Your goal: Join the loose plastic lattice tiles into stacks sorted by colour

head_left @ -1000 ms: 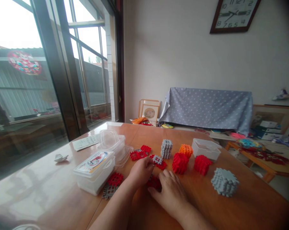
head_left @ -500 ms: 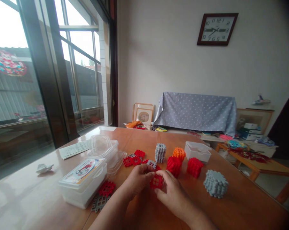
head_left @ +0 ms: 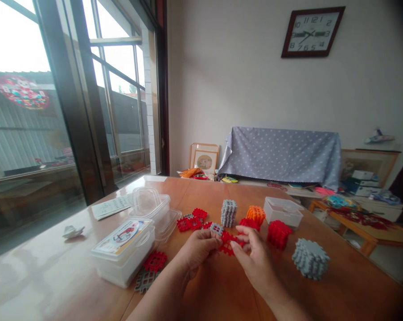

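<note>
Red notched plastic pieces lie between my two hands, with a grey piece at their far side. My left hand pinches the left edge of the red pieces between thumb and fingers. Fingers apart, my right hand is at their right side, its thumb close to the red edge; whether it touches is hard to tell. Past the hands stand a grey stack, an orange stack and a red stack partly hidden by my right fingers.
Another red stack and a large grey stack stand right. Clear boxes are at the right back and left. Joined red and grey pieces, loose pieces, a paper and crumpled tissue lie left.
My right hand has opened its fingers and moved slightly right, and the red pieces show more between the hands. The whole view has shifted a little.
</note>
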### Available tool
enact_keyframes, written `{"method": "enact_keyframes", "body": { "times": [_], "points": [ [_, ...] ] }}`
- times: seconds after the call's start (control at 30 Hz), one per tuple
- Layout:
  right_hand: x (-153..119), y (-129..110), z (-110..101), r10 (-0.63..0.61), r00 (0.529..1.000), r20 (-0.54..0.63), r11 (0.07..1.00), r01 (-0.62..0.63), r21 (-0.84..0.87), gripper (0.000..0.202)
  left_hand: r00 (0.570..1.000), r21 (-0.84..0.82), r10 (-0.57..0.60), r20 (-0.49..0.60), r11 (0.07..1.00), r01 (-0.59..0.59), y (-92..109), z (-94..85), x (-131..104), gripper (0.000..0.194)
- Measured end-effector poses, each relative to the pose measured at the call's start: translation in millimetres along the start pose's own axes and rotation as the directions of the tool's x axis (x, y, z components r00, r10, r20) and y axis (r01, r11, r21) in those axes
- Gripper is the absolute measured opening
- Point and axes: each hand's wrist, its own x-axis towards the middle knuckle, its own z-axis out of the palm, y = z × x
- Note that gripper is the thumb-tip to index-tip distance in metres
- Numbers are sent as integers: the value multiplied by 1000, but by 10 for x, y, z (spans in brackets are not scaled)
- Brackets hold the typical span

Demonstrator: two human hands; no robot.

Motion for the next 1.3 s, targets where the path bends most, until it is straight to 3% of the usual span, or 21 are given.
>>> {"method": "enact_keyframes", "body": {
  "times": [0.2,0.37,0.63,1.07,1.3],
  "points": [
    [-22,-30,-4,-59,998,-39,989,53,-141,37,997,-168,-18,-69,986,6,-33,0,58,24],
    [-48,-91,24,-85,996,-12,967,79,-243,37,996,-181,-51,-69,983,38,-13,29,44,22],
    [-72,-169,49,-78,996,-49,907,51,-418,50,999,-207,8,-31,978,-14,-86,45,88,24],
    [-56,-157,16,-120,991,-50,877,83,-473,44,1000,-258,12,21,966,-6,-64,52,60,28],
    [-54,-117,17,-151,988,-16,880,127,-458,44,1000,-273,15,-26,962,-22,-66,41,81,30]
  ]
}}
